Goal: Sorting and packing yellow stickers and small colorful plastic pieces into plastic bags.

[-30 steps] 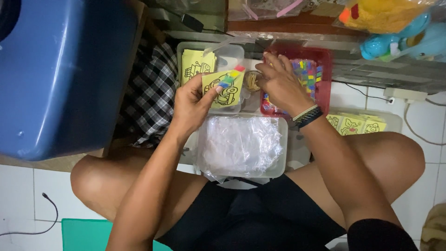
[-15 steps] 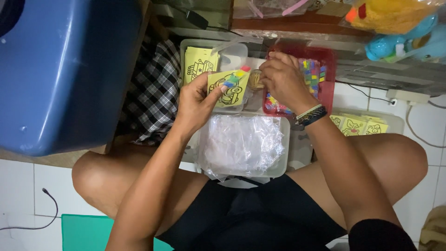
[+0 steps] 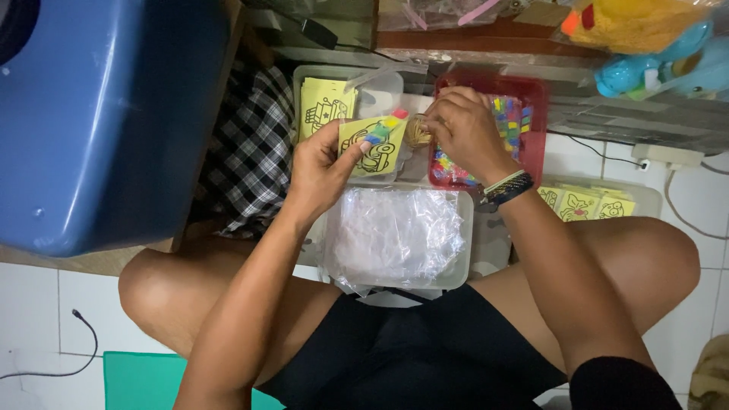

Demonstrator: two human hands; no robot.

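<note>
My left hand [image 3: 323,168] holds a yellow picture card [image 3: 373,149] with a line drawing, together with a few small coloured pieces [image 3: 382,127] pinched at its top edge. My right hand [image 3: 463,133] hovers over the left side of a red tray [image 3: 533,91] filled with several small coloured pieces, its fingers curled around a small bundle of tan rubber bands [image 3: 416,133]. A clear plastic box [image 3: 464,247] stuffed with clear plastic bags rests on my lap below both hands.
A clear container with more yellow cards [image 3: 323,106] stands at the back left. Another box of yellow cards [image 3: 588,203] sits by my right knee. A large blue tub [image 3: 106,114] fills the left, beside a checked cloth [image 3: 250,152]. Plush toys [image 3: 645,38] lie at the top right.
My right hand has shifted slightly left, from over the red tray toward the rubber bands beside the card. My left hand keeps hold of the card, almost unmoved.
</note>
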